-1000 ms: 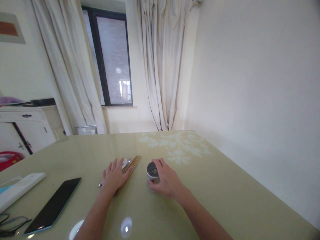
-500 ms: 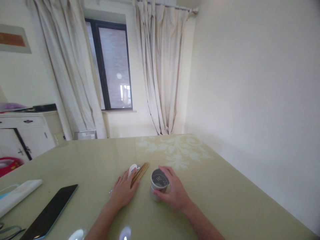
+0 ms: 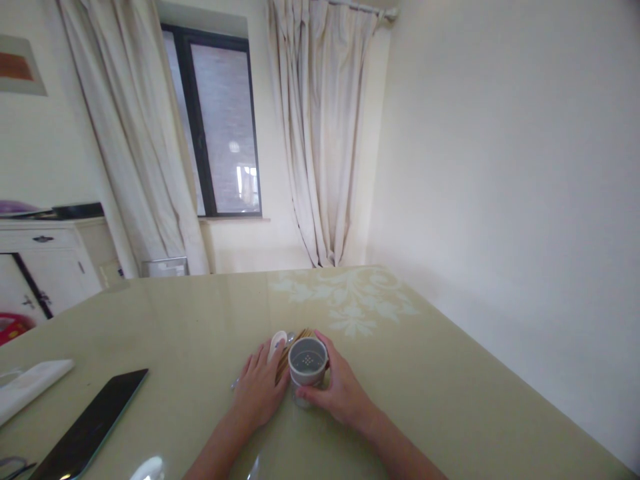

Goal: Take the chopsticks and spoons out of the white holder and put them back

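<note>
My left hand (image 3: pixel 261 387) lies palm down over a bundle of wooden chopsticks (image 3: pixel 303 335), a white spoon (image 3: pixel 278 340) and a metal piece of cutlery (image 3: pixel 291 337). Its fingers rest around them, and the thumb is along the chopsticks. A round grey utensil holder (image 3: pixel 307 360) with small holes in its bottom stands beside them, its mouth tipped toward me. My right hand (image 3: pixel 343 387) grips the holder from the right, thumb in front and fingers behind. The lower ends of the chopsticks are hidden under my left hand.
The glossy green table (image 3: pixel 450 400) carries a black tablet or phone (image 3: pixel 93 423) and a white power strip-like object (image 3: pixel 33 387) on the left. A wall (image 3: pixel 500 200) runs along the right side. A white cabinet (image 3: pixel 50 267) stands behind on the left.
My left hand has shifted right with the chopsticks and spoon. The holder in my right hand has come left and tilted, so that it now stands close against the left hand.
</note>
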A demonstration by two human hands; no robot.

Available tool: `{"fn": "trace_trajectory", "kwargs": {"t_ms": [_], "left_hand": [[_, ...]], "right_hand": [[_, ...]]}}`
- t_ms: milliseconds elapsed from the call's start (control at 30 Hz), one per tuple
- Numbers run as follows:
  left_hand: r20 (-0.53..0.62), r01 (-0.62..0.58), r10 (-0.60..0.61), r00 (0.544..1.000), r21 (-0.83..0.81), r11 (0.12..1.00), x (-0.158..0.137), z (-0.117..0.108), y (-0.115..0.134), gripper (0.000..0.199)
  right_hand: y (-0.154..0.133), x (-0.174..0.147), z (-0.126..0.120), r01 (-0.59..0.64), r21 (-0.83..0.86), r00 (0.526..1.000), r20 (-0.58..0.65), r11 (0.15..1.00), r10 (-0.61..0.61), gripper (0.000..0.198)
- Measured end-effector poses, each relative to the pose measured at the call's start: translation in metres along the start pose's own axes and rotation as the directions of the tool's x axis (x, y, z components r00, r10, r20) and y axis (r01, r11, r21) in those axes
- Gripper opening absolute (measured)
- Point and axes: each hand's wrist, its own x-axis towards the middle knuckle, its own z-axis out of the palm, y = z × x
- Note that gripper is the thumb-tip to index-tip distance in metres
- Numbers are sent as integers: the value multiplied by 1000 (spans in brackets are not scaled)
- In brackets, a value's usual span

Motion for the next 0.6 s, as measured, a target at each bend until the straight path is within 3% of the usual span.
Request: {"fn": "trace_trajectory", "kwargs": {"t_ms": [233,600], "left_hand": [[0,21,-21,1000,12,1000,-1,-5,3,66],[-97,0,-2,995,-17,1000,5,11,-11,65]], "right_hand": [[5,4,2,28,26,1000,8,999,-29,77],[0,3,-16,10,85,994,109,996,-19,76]]}}
